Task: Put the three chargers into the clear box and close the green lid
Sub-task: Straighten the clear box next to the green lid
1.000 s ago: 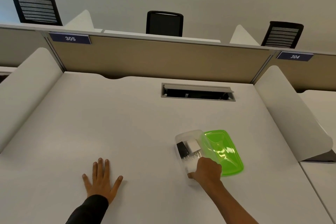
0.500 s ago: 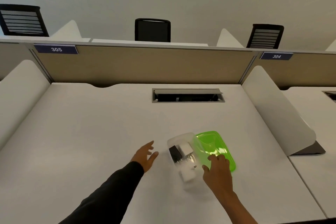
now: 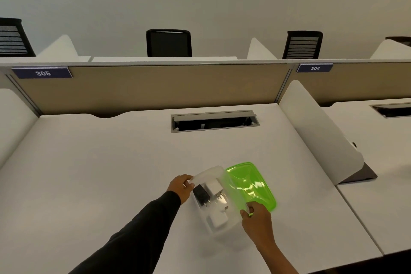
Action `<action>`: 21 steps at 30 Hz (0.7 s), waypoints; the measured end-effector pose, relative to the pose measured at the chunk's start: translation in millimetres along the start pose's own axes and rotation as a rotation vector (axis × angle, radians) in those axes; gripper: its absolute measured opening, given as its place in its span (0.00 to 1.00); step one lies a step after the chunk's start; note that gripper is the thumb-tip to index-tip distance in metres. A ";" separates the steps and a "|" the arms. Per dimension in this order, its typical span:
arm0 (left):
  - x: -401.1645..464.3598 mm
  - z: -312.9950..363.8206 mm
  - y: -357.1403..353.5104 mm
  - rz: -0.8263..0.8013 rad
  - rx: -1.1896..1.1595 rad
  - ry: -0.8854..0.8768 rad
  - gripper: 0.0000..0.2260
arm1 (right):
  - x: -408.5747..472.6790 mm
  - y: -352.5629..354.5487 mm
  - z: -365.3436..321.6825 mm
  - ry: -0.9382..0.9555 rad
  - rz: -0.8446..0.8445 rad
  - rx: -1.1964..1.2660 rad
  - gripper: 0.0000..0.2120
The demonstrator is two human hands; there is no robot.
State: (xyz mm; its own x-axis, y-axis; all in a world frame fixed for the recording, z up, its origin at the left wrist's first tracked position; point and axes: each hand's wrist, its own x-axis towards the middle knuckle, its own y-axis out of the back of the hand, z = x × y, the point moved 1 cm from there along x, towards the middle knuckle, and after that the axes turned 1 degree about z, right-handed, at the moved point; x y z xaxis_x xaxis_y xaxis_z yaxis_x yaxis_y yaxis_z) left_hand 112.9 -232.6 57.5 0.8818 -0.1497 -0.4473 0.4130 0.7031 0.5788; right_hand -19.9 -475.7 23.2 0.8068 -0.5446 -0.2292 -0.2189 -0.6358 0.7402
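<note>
Clear box (image 3: pixel 216 201) on the white surface (image 3: pixel 100 173), long axis running from near-right to far-left. Three chargers inside: black charger (image 3: pixel 201 194) and upper white charger (image 3: pixel 213 187) with prongs aimed toward the near edge, lower white charger (image 3: pixel 219 219) nearest. Green lid (image 3: pixel 251 184) open, lying flat just right of the box. Left hand (image 3: pixel 181 187) pinching the far-left rim. Right hand (image 3: pixel 255 220) curled at the near-right corner, fingertips touching box and lid edge; grip unclear.

a white desk (image 3: pixel 89 173) with a grey cable slot (image 3: pixel 214 120); a beige partition (image 3: pixel 166 87) carries labels 305 (image 3: pixel 42 73) and 304 (image 3: pixel 315 68); three black chairs (image 3: pixel 169 42) stand behind it
</note>
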 end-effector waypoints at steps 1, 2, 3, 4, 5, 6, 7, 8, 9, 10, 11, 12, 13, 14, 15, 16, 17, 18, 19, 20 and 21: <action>-0.1 -2.5 0.9 0.004 -0.013 0.010 0.17 | 2.1 -0.4 -1.7 0.006 0.003 0.015 0.12; -0.8 -5.6 1.9 0.008 -0.030 0.024 0.17 | 4.6 -0.5 -4.1 0.015 0.007 0.029 0.12; -2.3 -9.7 2.9 0.012 -0.050 0.037 0.17 | 7.8 -0.5 -7.5 0.026 0.011 0.041 0.13; -4.5 -14.6 4.2 0.018 -0.077 0.051 0.16 | 11.4 -0.4 -12.1 0.037 0.013 0.051 0.13; -7.1 -20.4 5.5 0.027 -0.111 0.064 0.16 | 15.4 -0.4 -17.7 0.049 0.012 0.057 0.14; -10.2 -26.7 7.3 0.038 -0.147 0.076 0.16 | 19.8 -0.7 -24.2 0.061 0.007 0.061 0.14; -13.8 -33.2 9.1 0.051 -0.182 0.087 0.16 | 24.6 -1.2 -31.3 0.073 -0.004 0.065 0.15; -17.8 -39.9 10.8 0.066 -0.215 0.099 0.16 | 29.6 -2.1 -39.1 0.082 -0.018 0.074 0.15; -21.9 -46.4 12.2 0.082 -0.250 0.111 0.16 | 34.7 -3.1 -47.2 0.092 -0.033 0.086 0.15; -26.3 -52.9 13.2 0.098 -0.287 0.125 0.16 | 39.5 -4.2 -55.6 0.102 -0.048 0.100 0.15; -30.5 -59.1 13.9 0.113 -0.325 0.140 0.16 | 44.0 -5.6 -63.8 0.115 -0.062 0.110 0.15; -34.7 -64.8 14.1 0.125 -0.359 0.155 0.16 | 48.4 -7.3 -72.0 0.129 -0.073 0.114 0.15; -38.6 -70.3 14.2 0.136 -0.388 0.168 0.16 | 52.3 -9.1 -80.0 0.144 -0.083 0.116 0.15; -42.4 -75.3 13.8 0.145 -0.413 0.179 0.16 | 55.7 -11.0 -87.5 0.159 -0.090 0.118 0.15; -46.1 -79.5 13.1 0.150 -0.437 0.188 0.15 | 58.5 -12.9 -94.5 0.174 -0.099 0.120 0.15; -49.8 -82.8 12.1 0.152 -0.458 0.195 0.15 | 60.8 -14.8 -100.8 0.187 -0.110 0.121 0.15; -53.4 -85.5 11.1 0.154 -0.475 0.202 0.15 | 63.0 -16.7 -106.4 0.197 -0.119 0.122 0.15; -56.8 -87.6 9.7 0.156 -0.491 0.207 0.15 | 64.9 -18.4 -111.2 0.202 -0.127 0.126 0.15; -59.9 -89.3 8.1 0.158 -0.508 0.211 0.15 | 66.7 -20.1 -115.3 0.203 -0.134 0.133 0.15; -62.7 -90.5 6.5 0.159 -0.523 0.214 0.16 | 68.4 -21.8 -118.9 0.201 -0.142 0.141 0.15; -65.1 -91.4 5.0 0.159 -0.536 0.219 0.16 | 69.7 -23.6 -121.8 0.200 -0.149 0.147 0.15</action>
State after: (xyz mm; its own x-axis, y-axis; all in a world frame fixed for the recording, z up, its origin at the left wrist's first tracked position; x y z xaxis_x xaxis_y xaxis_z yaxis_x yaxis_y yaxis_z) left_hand 36.8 -155.8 27.2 0.8326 0.0931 -0.5461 0.0570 0.9661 0.2517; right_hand 108.3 -432.0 66.7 0.9250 -0.3299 -0.1888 -0.1550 -0.7809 0.6051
